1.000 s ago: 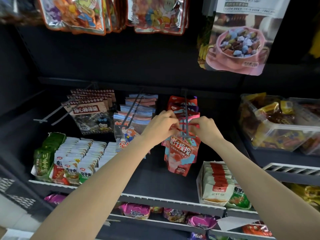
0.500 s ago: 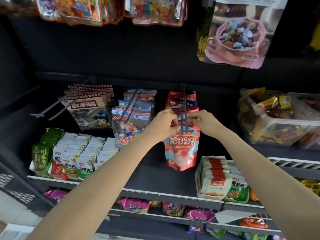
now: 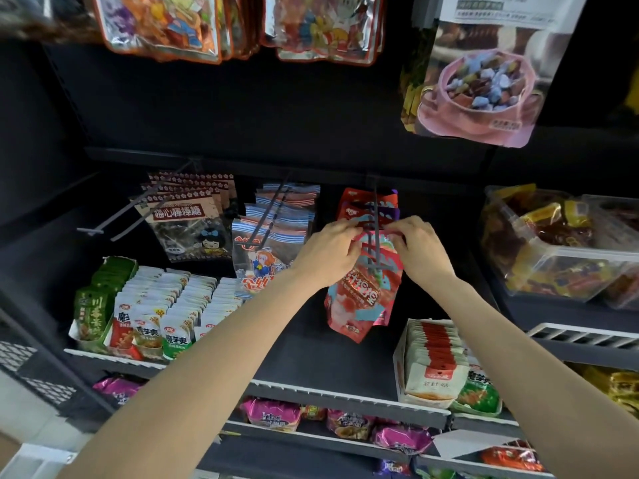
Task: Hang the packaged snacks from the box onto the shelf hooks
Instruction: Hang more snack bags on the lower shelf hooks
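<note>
A red and light-blue snack packet [image 3: 363, 299] hangs on a dark double-prong shelf hook [image 3: 374, 229] at the middle of the shelf. My left hand [image 3: 328, 250] pinches its top edge from the left. My right hand [image 3: 420, 248] pinches the same edge from the right. The hook's prongs run between my two hands and pass through the packet's top. More red packets of the same kind [image 3: 359, 209] hang behind it on that hook. The box is out of view.
Blue-striped packets [image 3: 273, 233] and brown candy packets [image 3: 186, 219] hang on hooks to the left. An empty hook [image 3: 114, 223] sticks out at far left. Clear tubs of sweets [image 3: 560, 250] sit at right. Rows of small packets [image 3: 155, 312] and a white carton [image 3: 432, 361] stand on the shelf below.
Both hands have slid the red packet further back along the hook's prongs. It now hangs lower and tilted. The view has shifted slightly downward.
</note>
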